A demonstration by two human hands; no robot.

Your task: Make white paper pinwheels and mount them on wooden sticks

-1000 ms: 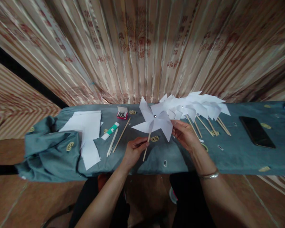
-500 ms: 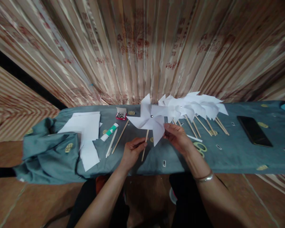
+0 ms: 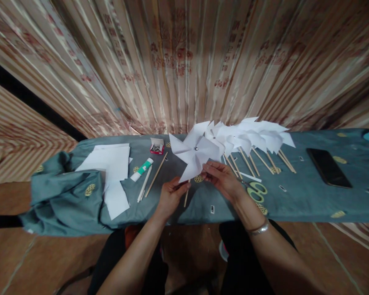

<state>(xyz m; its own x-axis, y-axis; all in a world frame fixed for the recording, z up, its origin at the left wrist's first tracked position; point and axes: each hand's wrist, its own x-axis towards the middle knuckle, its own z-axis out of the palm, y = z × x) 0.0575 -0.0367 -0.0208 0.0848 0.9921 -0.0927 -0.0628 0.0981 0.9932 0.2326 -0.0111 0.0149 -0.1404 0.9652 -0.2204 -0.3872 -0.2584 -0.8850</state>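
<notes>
My left hand (image 3: 171, 196) is closed round the wooden stick of a white paper pinwheel (image 3: 194, 154), held upright over the table's near edge. A metal pin shows at the wheel's hub. My right hand (image 3: 220, 178) pinches the tip of the wheel's lower right blade. Behind it, a row of finished white pinwheels (image 3: 252, 137) lies on the grey-blue cloth (image 3: 295, 196), sticks pointing toward me.
Left of my hands lie loose wooden sticks (image 3: 156, 175), a green-and-white glue tube (image 3: 143, 169), a small box of pins (image 3: 157, 146) and a stack of white paper (image 3: 112, 164). Green-handled scissors (image 3: 256, 191) lie by my right wrist. A black phone (image 3: 325, 167) rests at the right. Patterned curtains hang behind.
My right hand has moved left, turning the pinwheel's blades round the pin. The left hand keeps the stick in almost the same place.
</notes>
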